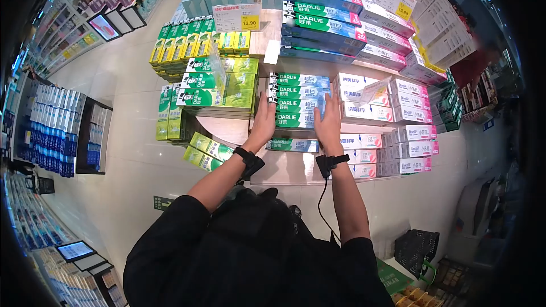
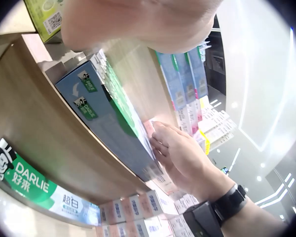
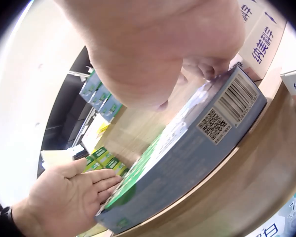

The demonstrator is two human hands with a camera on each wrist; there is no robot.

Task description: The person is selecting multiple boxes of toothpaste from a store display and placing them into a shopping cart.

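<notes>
A stack of blue-green Darlie toothpaste boxes [image 1: 298, 102] lies on a wooden display table [image 1: 284, 165]. My left hand [image 1: 263, 122] presses flat against the stack's left end, fingers straight. My right hand [image 1: 329, 120] presses flat against its right end. In the left wrist view the right hand [image 2: 180, 153] lies with straight fingers against the far end of the blue boxes [image 2: 108, 123]. The right wrist view shows the left hand [image 3: 69, 192], open-palmed, at the far end of the box [image 3: 187, 148], whose near end bears a barcode.
One Darlie box [image 1: 294, 145] lies in front of the stack. Green boxes [image 1: 216, 88] are piled to the left, white-pink boxes [image 1: 392, 113] to the right, a price sign [image 1: 236, 17] behind. A black basket [image 1: 417, 248] stands on the floor at right, shelving [image 1: 54, 131] at left.
</notes>
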